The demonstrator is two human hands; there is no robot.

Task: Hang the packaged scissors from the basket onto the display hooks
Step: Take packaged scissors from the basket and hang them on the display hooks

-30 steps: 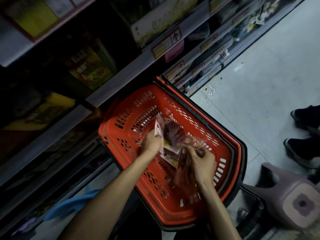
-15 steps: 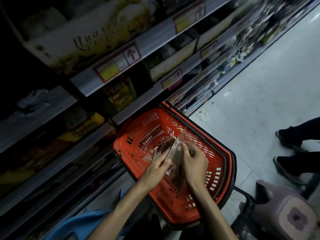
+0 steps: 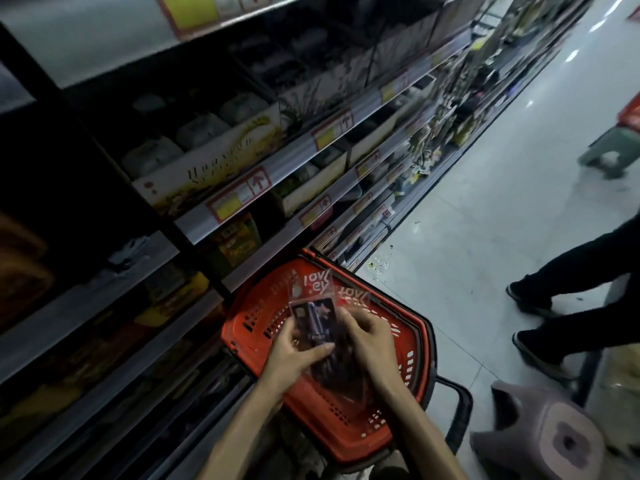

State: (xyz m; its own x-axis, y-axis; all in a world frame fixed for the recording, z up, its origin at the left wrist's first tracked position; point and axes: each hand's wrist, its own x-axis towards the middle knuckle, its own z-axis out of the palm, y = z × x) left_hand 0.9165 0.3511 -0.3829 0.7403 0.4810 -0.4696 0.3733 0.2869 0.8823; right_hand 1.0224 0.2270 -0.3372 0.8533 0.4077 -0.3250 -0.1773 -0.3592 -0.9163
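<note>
clear-plastic scissor packs (image 3: pixel 313 315) over red plastic basket (image 3: pixel 419 344)
left hand (image 3: pixel 294 356) and right hand (image 3: pixel 370 341) fingers both pinching them

Glossy clear-plastic scissor packets (image 3: pixel 313 306), matt perforated plastic basket (image 3: pixel 420 344) (floor (image 3: pixel 485 209) smooth, shiny)

Both bare forearms enter from the lower edge and converge toward the centre: left forearm (image 3: pixel 242 434) angled up and right, right forearm (image 3: pixel 426 441) angled up and left. Left hand (image 3: pixel 294 355): thumb laid across the front of a stack of clear plastic packets with dark contents (image 3: pixel 317 320), fingers curled behind it. Right hand (image 3: pixel 372 344): back facing up, fingers curled over the stack's right edge — gripping. The two hands sit just beside each other.
</note>
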